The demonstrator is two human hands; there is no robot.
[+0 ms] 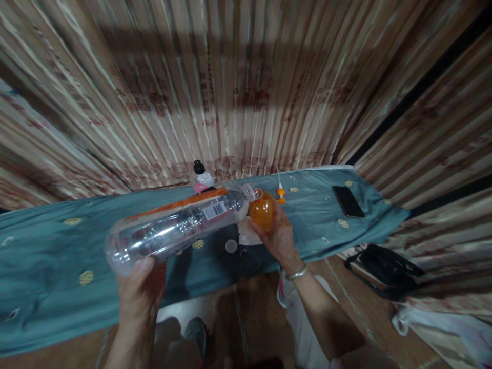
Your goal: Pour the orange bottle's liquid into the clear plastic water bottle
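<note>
My left hand (140, 289) has its grip closed around the base of a large clear plastic bottle (180, 228), tipped sideways so its mouth meets a small orange container (262, 211) cupped in my right hand (279, 238), just above the teal tabletop (46, 256). The bottle looks light, thin-walled and slippery, best held low and steadied near the neck. Where the two mouths meet is hard to make out; beyond it a dark-capped bottle (200, 177) is half hidden.

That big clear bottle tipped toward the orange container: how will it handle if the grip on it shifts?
The clear plastic bottle looks nearly empty, so it is probably light. Its long round body would likely roll if laid on the teal cloth. The left hand holds only its base, with the neck at the orange container in the right hand, so it may swing.
</note>
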